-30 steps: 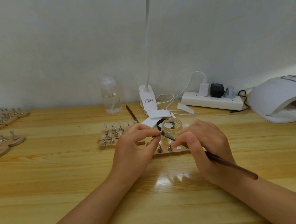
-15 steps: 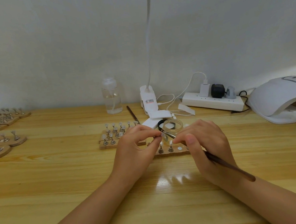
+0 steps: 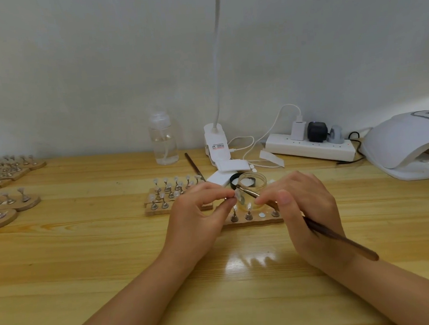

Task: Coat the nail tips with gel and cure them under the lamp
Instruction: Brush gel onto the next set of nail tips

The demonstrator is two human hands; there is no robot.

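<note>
My left hand (image 3: 198, 214) pinches a small clear nail tip (image 3: 237, 193) on its metal stand between thumb and forefinger, held above the table. In my right hand (image 3: 306, 214) a thin brown brush (image 3: 340, 239) is gripped like a pen, and its bristle end touches the nail tip. Just behind the two hands stands an open glass gel jar (image 3: 252, 182). Below them lies a wooden holder strip (image 3: 253, 220) with a few nail tips upright on stands. The white curing lamp (image 3: 407, 143) sits at the far right.
A second wooden block (image 3: 160, 204) with several nail tips lies left of the jar. More holders (image 3: 8, 202) crowd the left edge. At the back stand a clear bottle (image 3: 164, 143), a white clip lamp (image 3: 217, 144), a power strip (image 3: 309, 148) and a spare brush (image 3: 193, 163).
The brush tip has shifted slightly along the nail tip, and both hands have stayed in nearly the same place.
</note>
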